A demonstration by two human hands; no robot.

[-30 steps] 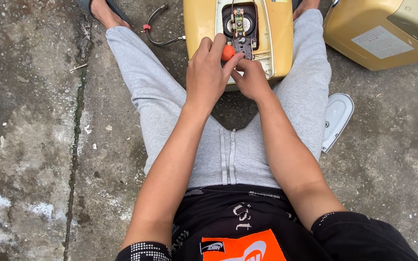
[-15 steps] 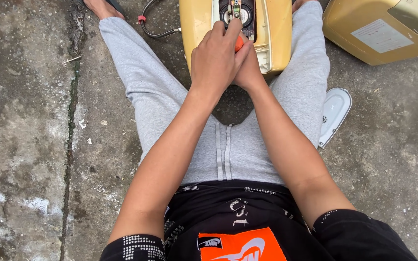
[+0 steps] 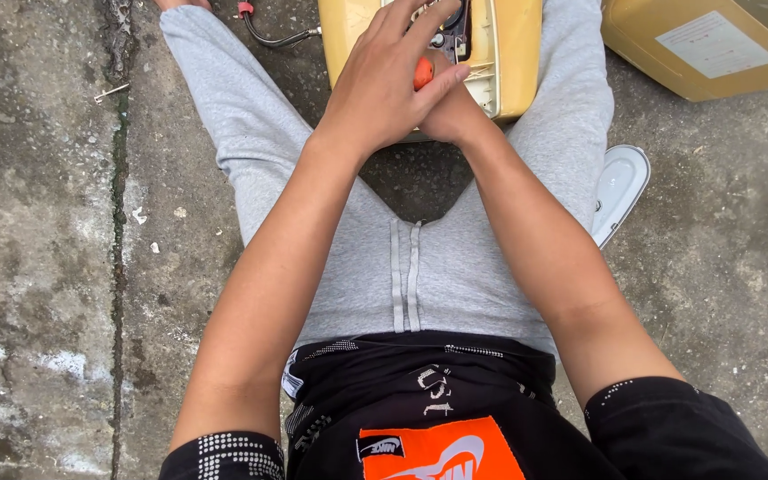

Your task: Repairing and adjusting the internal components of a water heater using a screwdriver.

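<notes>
I sit on concrete with my legs spread around a yellow machine casing [image 3: 513, 62] at the top middle. My left hand [image 3: 384, 84] lies over my right hand [image 3: 451, 111], and both close around a tool with an orange handle [image 3: 423, 73], probably a screwdriver. Its tip is hidden under my fingers, near the dark mechanism [image 3: 455, 31] inside the casing's opening. Only a small patch of the orange handle shows between my fingers.
A second yellow housing with a pale label [image 3: 713, 44] lies at the top right. A black cable with a red end [image 3: 268, 36] runs from the casing's left side. A white shoe [image 3: 620, 187] rests by my right leg. A small nail [image 3: 110, 91] lies on the cracked concrete.
My left hand has slid further over the right hand and covers most of the orange handle. The view has tipped down, so the casing sits higher in the picture.
</notes>
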